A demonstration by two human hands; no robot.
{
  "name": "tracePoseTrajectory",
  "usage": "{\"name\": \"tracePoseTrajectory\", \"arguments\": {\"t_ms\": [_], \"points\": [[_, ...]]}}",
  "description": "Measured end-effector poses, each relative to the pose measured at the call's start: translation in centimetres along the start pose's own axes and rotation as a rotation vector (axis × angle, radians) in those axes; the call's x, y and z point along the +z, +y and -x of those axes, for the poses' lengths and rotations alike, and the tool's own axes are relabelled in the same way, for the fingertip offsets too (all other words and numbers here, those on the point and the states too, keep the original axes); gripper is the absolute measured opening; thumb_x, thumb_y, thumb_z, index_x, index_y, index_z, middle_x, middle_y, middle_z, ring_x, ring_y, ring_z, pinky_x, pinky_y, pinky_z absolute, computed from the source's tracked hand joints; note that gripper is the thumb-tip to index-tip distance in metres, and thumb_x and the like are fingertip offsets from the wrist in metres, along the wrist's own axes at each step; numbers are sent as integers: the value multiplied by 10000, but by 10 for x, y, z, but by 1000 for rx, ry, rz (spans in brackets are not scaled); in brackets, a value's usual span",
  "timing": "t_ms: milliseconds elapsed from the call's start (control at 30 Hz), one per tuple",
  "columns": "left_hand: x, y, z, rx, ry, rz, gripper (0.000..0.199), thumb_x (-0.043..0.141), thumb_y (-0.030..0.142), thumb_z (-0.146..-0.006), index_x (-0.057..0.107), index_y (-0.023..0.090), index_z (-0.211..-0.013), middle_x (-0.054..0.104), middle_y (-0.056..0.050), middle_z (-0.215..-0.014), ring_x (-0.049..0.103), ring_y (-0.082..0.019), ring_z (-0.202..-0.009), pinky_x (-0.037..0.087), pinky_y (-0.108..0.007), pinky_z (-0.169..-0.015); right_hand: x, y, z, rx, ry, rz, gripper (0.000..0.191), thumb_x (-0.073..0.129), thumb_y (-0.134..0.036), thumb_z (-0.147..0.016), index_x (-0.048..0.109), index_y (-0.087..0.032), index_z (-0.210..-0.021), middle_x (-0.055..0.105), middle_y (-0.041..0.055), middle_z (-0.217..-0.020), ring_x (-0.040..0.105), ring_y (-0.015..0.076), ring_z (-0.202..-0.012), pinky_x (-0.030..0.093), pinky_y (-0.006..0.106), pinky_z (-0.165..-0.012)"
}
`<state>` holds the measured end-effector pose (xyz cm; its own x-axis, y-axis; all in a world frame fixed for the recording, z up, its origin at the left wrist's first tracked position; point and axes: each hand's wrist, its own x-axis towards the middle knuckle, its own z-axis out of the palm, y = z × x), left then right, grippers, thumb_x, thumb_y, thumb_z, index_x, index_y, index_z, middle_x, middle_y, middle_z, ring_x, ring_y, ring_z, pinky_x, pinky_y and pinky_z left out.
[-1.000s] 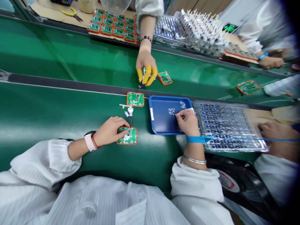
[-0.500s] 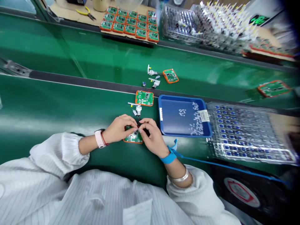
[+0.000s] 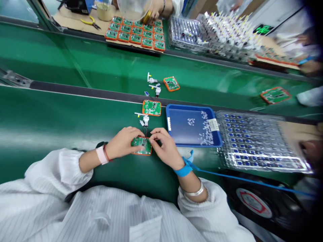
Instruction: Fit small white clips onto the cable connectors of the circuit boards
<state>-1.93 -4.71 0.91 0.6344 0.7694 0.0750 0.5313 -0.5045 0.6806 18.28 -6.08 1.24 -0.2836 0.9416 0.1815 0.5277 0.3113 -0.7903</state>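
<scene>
A green circuit board in an orange frame lies on the bench in front of me. My left hand holds it from the left, fingers at its far edge and thumb across its top. At the board's right far corner is my right hand, its thumb and forefinger pinched together; anything between them is too small to make out. Thin wires run from the board to a white connector part with a small blue-and-silver piece beside it. Just beyond sits a second framed board.
Right of my hands stand a blue tray with small white pieces and clear plastic trays of blue parts. Further boards lie on the green strip behind the dark rail. A co-worker's hand reaches over rows of boards.
My left hand has drawn away from my right fingertips, its thumb now across the board. The view has shifted slightly. A co-worker's hand has appeared over the far boards.
</scene>
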Motion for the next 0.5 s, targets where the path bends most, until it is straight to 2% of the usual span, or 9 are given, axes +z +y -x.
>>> {"name": "tracePoseTrajectory", "arguments": {"t_ms": [67,100,200,267,367,433,500], "points": [[2,3,13,102,-36,-115,592,677,459,-746,498,195,-1245,592,-104,-1188,518,-286,-1103,410,-421,-916,-27,17,-3,-2,163,87,128,496,-225,-827,565,-200,-723,577,76,-897,558,189,-875,462,358,-773],[3,4,18,131,-55,-162,638,668,464,-753,451,206,-1295,570,-114,-1223,501,-298,-1128,399,-437,-930,-43,30,-3,26,270,157,135,506,-247,-817,568,-201,-705,581,77,-875,556,198,-864,464,365,-760],[-1,11,24,86,-92,-179,587,663,387,-759,446,212,-1276,604,-112,-1143,562,-279,-1021,434,-421,-873,-88,80,-1,195,481,388,107,537,-247,-744,548,-205,-646,568,73,-805,539,226,-849,458,404,-767],[-14,13,17,10,-92,-37,612,698,377,-706,442,207,-1235,635,-90,-1061,601,-249,-934,467,-385,-817,-106,108,3,282,505,444,102,544,-246,-713,540,-207,-618,555,59,-742,531,221,-789,455,414,-761],[-51,6,-9,-74,-17,275,614,657,443,-736,372,203,-1224,658,-60,-1013,631,-204,-896,490,-338,-777,-112,128,8,325,464,431,113,545,-273,-703,559,-200,-618,554,49,-715,518,199,-719,456,387,-711],[-81,-9,-36,-102,139,358,584,585,484,-794,327,197,-1232,653,-65,-1034,628,-199,-930,492,-332,-776,-109,131,8,319,429,422,132,540,-292,-703,565,-196,-616,555,49,-708,511,192,-702,448,370,-686],[-105,-33,-65,-118,362,291,541,554,488,-818,318,219,-1225,639,-53,-1072,612,-198,-985,485,-327,-794,-106,130,7,313,396,423,145,535,-302,-700,560,-193,-607,553,51,-696,508,193,-701,439,360,-668]]}}
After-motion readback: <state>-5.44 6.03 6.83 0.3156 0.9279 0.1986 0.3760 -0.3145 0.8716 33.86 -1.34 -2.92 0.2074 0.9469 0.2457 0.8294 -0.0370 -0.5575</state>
